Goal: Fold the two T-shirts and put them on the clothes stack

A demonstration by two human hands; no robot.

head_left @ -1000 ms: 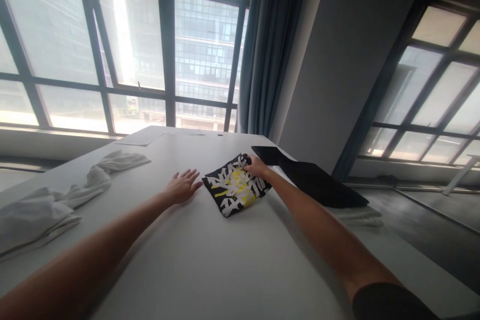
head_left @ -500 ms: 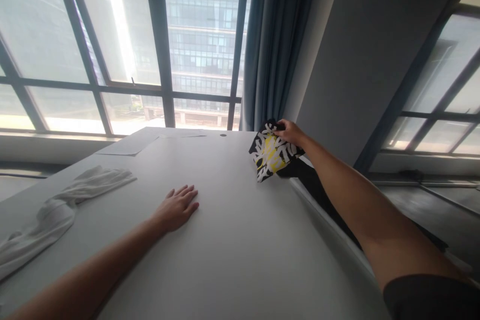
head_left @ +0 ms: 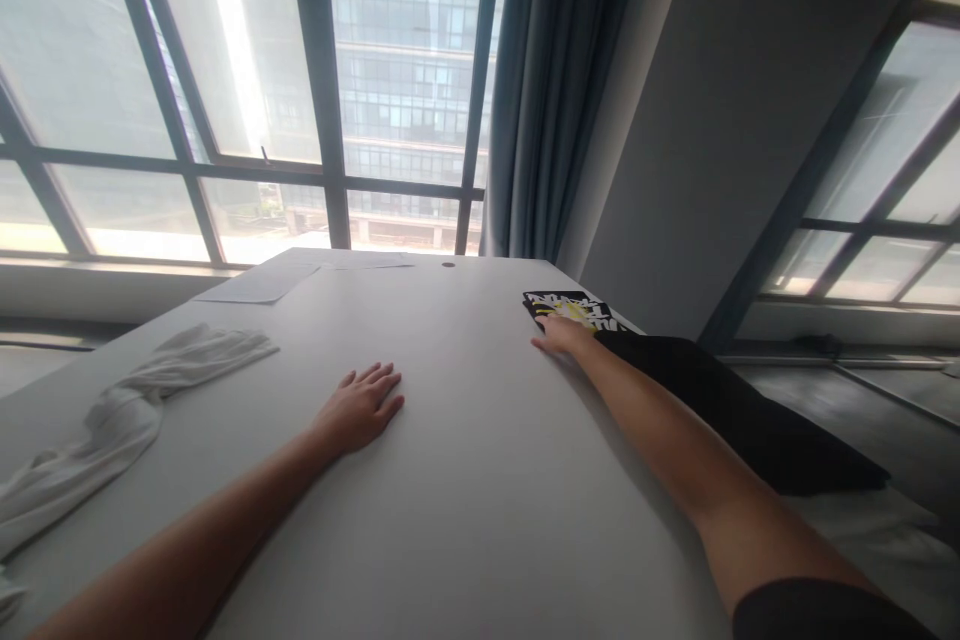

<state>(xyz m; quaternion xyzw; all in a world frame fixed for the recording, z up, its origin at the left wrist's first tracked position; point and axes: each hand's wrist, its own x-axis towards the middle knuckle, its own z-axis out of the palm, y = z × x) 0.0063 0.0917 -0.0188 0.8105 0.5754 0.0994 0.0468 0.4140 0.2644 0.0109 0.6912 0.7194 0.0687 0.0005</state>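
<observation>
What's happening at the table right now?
A person stands at a white table. The right hand rests on a folded black shirt with white and yellow print, which lies on a stack of dark clothes at the table's right edge. The left hand lies flat and open on the bare tabletop. A crumpled white garment sits off to the left, and some papers lie near the window.

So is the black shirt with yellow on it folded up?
Folded: the black printed shirt lies as a small flat rectangle under the right hand.
</observation>
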